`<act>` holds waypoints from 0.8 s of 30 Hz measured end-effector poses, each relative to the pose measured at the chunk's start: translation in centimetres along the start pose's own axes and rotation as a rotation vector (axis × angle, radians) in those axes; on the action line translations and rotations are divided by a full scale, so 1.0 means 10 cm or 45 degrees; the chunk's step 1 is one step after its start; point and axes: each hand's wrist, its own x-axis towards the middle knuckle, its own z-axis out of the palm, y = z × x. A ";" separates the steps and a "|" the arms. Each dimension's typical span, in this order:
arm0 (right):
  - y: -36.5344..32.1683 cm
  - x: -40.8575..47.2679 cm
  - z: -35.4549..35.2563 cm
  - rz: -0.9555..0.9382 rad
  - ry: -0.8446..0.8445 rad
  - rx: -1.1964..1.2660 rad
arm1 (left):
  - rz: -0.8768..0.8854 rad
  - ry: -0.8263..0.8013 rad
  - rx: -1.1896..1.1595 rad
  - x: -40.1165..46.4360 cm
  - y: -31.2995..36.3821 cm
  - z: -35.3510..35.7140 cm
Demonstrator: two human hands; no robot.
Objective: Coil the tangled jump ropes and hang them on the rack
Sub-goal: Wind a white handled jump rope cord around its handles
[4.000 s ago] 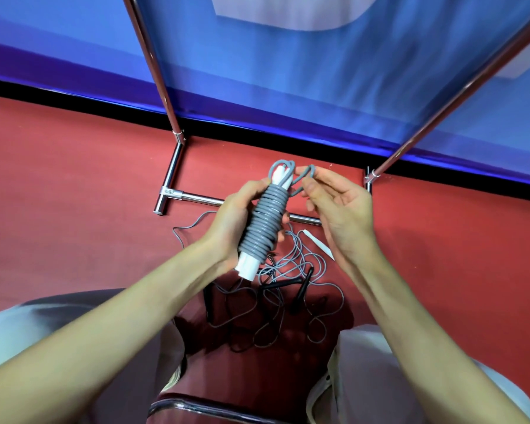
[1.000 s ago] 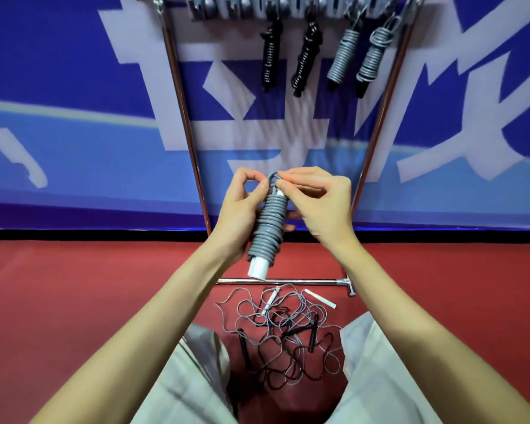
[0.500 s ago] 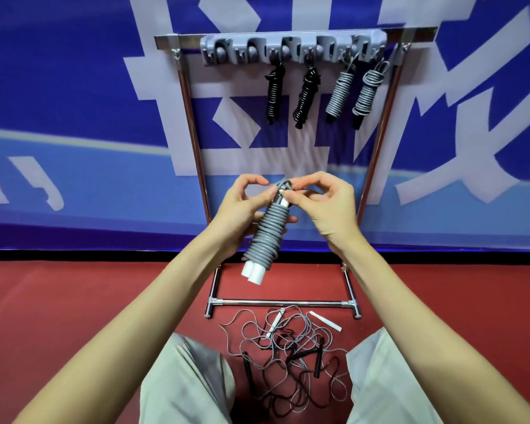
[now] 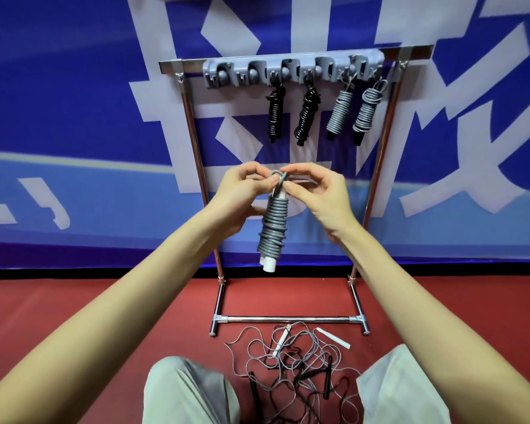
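Four coiled ropes are hanging on the rack [image 4: 193,123]: two black coils [image 4: 276,113], two grey coils [image 4: 338,111]. One more grey coil [image 4: 273,231] is being held. One tangled pile [image 4: 297,365] is lying on the floor.

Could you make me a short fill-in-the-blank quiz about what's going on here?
1. The chrome rack already holds ____ coiled ropes.
2. Both hands pinch the loop atop the grey coiled rope, whose handles are ____.
3. The tangled ropes lie on the ____ floor.

Missing words: four; white; red
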 end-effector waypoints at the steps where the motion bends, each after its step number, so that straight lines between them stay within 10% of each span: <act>1: 0.00 0.04 0.02 0.005 -0.003 0.037 | 0.026 0.028 0.028 0.06 0.06 0.00; 14: 0.16 1.17 0.06 -0.101 -0.170 -0.546 | 0.168 0.148 0.768 1.02 0.69 -0.33; 24: 0.25 2.12 0.13 -0.117 -0.275 -0.765 | 0.187 0.225 0.754 1.88 0.85 -0.70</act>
